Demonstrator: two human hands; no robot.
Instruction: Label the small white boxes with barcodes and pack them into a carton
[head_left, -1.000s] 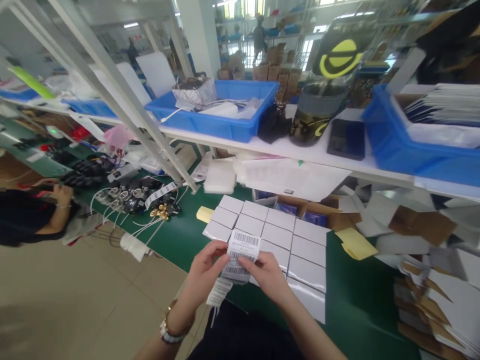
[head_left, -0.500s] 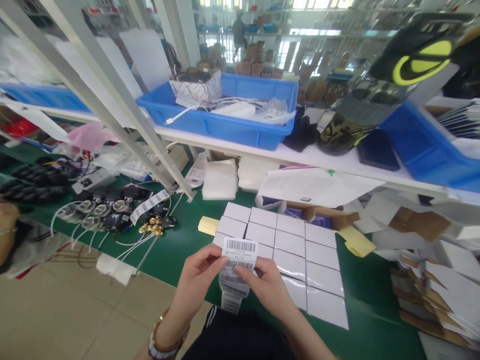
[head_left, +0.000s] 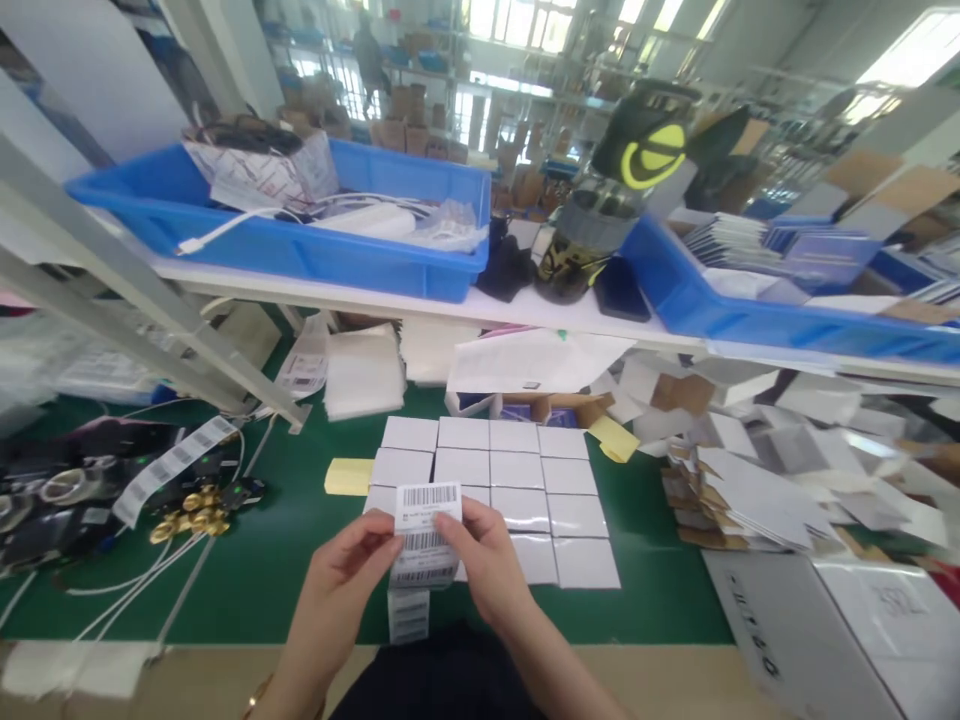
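The left hand (head_left: 341, 580) and the right hand (head_left: 484, 560) are pinching a strip of barcode stickers (head_left: 424, 535), holding it just over the white boxes (head_left: 517, 470). The boxes are lying in rows of 4 on the green table (head_left: 277, 560). Their tops are looking bare, so I am thinking no sticker is on them yet.

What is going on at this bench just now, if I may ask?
A person holds a strip of white barcode labels between both hands, the left hand pinching its left edge and the right hand its right edge, above the near edge of the green table mat. Just beyond it lies a neat grid of flat white rectangular boxes, with a pale yellow pad beside them.
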